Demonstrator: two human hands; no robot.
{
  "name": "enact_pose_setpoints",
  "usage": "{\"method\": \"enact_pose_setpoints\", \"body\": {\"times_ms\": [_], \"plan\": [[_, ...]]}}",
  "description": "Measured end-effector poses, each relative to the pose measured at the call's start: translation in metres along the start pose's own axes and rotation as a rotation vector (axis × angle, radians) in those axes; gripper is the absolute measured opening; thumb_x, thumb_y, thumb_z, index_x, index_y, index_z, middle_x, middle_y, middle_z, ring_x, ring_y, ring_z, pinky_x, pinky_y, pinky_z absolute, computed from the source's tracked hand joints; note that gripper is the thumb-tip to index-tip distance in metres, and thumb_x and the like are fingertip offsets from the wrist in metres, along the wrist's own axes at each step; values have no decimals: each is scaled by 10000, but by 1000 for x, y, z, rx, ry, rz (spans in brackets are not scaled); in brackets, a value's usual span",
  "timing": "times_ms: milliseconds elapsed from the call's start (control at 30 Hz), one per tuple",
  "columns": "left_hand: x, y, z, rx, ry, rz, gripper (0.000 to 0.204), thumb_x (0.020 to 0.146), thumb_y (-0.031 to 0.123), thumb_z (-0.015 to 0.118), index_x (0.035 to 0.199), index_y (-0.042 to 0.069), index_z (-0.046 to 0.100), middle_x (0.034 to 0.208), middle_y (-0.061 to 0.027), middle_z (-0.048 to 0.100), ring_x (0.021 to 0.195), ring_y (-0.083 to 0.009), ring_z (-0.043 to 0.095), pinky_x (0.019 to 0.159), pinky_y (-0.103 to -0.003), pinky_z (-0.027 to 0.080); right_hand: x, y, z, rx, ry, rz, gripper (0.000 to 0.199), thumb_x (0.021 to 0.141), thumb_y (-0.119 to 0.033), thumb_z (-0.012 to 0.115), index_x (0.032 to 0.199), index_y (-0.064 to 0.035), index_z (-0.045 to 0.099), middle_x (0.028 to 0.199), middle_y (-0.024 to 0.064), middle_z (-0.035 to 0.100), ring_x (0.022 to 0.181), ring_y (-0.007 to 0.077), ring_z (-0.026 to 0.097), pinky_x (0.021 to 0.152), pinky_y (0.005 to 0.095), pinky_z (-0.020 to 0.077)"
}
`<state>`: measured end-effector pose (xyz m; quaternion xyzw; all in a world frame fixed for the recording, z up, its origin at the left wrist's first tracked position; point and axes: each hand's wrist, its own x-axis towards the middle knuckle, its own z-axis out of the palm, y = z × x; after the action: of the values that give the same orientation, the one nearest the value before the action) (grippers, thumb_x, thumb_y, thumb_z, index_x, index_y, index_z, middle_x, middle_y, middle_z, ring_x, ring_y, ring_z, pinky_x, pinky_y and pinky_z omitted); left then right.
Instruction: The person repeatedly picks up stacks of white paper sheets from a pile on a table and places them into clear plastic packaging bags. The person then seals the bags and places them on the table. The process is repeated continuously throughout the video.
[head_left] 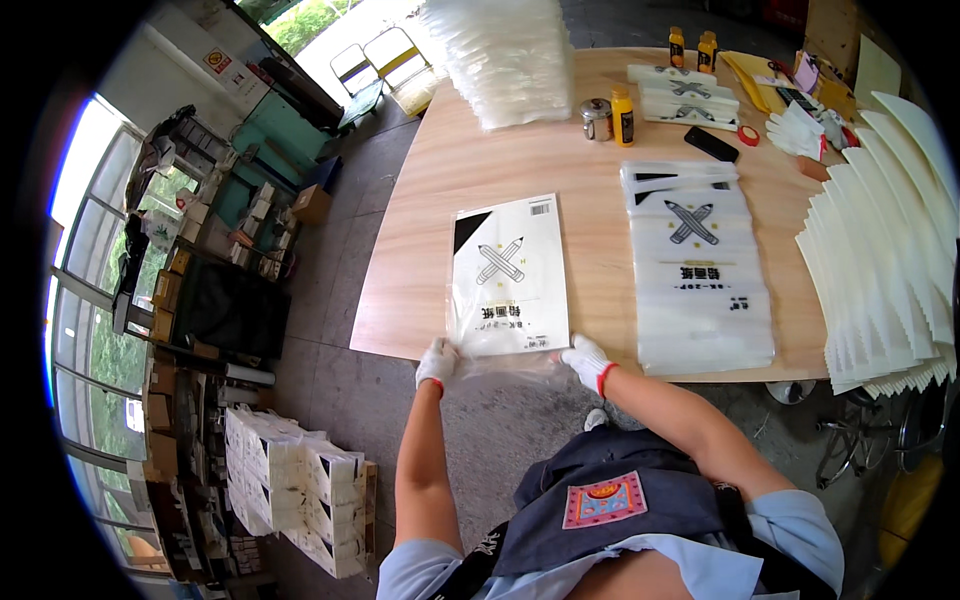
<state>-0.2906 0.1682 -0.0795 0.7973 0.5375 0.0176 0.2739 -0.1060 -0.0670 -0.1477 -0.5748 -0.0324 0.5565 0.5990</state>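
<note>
A white paper pack (508, 270) with a black corner and crossed pencils printed on it lies in a clear plastic bag on the table. Loose clear film of the bag (500, 362) hangs past the near table edge. My left hand (437, 363), in a white glove with a red cuff, is closed on the film at the bag's near left corner. At the near right corner my right hand (585, 362), gloved the same way, pinches the film. To the right lies a stack of printed clear plastic bags (700, 310).
On the wooden table (410, 260), a tall stack of clear bags (500, 60) stands at the back. White sheets (885, 260) fan out at the right edge. A jar (597, 118), an orange bottle (623, 115) and a black phone (711, 143) sit farther back. Wrapped packs (300, 470) are stacked on the floor at left.
</note>
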Motion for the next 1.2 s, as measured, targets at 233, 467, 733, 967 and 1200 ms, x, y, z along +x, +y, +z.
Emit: {"method": "enact_pose_setpoints", "body": {"times_ms": [233, 467, 733, 967, 1200], "plan": [[-53, 93, 52, -357, 110, 512, 453, 850, 139, 629, 1268, 64, 472, 1106, -116, 562, 982, -217, 555, 794, -337, 490, -74, 11, -41, 584, -211, 358, 241, 940, -233, 508, 1107, -60, 529, 937, 75, 636, 860, 205, 623, 740, 338, 518], [-91, 210, 142, -901, -682, 358, 251, 942, 244, 516, 1029, 11, 554, 761, -34, 612, 691, -104, 549, 613, -257, 454, -99, -74, -35, 725, 71, -324, 581, 939, -391, 490, 1393, -72, 316, 1297, 110, 463, 1168, 245, 463, 1027, 378, 350], [-37, 317, 174, -913, -401, 557, 263, 954, 232, 468, 914, 3, 591, 702, -5, 554, 670, -79, 456, 608, -243, 405, -104, -140, -80, 659, 33, -660, 479, 982, -223, 423, 1406, -32, 308, 1373, 91, 387, 1276, 173, 349, 1069, 297, 259], [-22, 420, 145, -941, -217, 605, 300, 963, 280, 471, 759, 67, 525, 641, 40, 448, 592, -69, 384, 525, -248, 325, -89, -136, -168, 672, -316, -584, 602, 914, -264, 547, 1415, -43, 296, 1351, 78, 391, 1239, 181, 374, 1063, 289, 280], [37, 445, 156, -1432, -3, 449, 254, 982, 233, 432, 831, 56, 533, 662, 34, 465, 532, -52, 384, 459, -194, 294, -148, -157, -241, 554, -292, -459, 553, 960, -239, 501, 1404, 7, 282, 1376, 128, 410, 1234, 233, 442, 1037, 317, 331]]}}
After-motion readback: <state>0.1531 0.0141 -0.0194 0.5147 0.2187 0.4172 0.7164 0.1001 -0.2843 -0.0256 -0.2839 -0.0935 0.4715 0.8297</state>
